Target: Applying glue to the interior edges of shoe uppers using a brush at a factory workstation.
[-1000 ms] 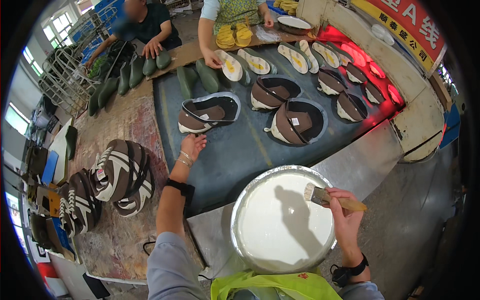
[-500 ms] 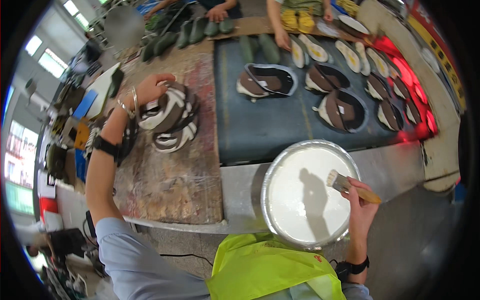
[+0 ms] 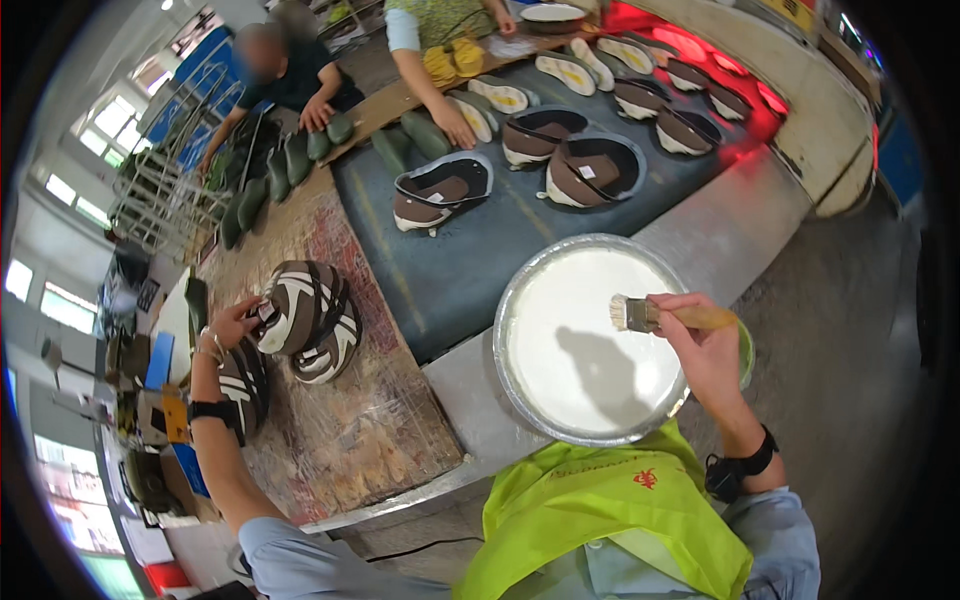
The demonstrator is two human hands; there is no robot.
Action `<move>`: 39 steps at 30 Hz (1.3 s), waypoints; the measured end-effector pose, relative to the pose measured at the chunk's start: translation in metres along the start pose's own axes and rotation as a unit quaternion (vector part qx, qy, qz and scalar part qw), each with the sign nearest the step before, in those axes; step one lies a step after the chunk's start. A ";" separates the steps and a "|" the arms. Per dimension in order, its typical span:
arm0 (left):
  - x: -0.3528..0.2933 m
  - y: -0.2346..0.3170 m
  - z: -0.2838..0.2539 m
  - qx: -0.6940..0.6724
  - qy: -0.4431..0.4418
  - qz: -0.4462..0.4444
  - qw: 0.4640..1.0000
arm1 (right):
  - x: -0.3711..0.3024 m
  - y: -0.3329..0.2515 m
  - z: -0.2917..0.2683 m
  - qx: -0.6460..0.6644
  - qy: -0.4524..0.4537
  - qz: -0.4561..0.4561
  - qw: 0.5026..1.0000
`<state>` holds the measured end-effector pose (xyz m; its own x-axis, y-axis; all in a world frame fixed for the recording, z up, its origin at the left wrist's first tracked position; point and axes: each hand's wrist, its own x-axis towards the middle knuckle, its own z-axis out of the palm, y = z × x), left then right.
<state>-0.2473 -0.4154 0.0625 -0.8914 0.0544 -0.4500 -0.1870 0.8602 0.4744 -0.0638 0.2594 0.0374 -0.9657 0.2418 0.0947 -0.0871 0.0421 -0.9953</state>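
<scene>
While the right hand (image 3: pixel 705 350) is gripping a brush (image 3: pixel 640 315) above the bowl (image 3: pixel 501 345), presumably so drips are falling inside | left hand (image 3: pixel 235 325), fingers bent, is touching brown shoes (image 3: pixel 300 302) left of the bowl, grip unclear | shoes are overlapping, likely saving room

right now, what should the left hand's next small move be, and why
Probably lift the top brown-and-white shoe upper off its pile: the left hand is at its edge, while the right hand holds the brush over the basin of white liquid, away from that pile.
</scene>
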 end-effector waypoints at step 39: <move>-0.149 0.058 0.348 -0.301 0.424 0.182 0.834 | -0.010 0.039 -0.009 -0.081 -0.051 0.017 0.995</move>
<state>0.0184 -0.1971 -0.1059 -0.8582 -0.3417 0.3831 0.2143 0.4397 0.8722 -0.0551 0.2676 -0.0024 -0.9880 0.1460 0.0494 -0.0206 0.1925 -0.9811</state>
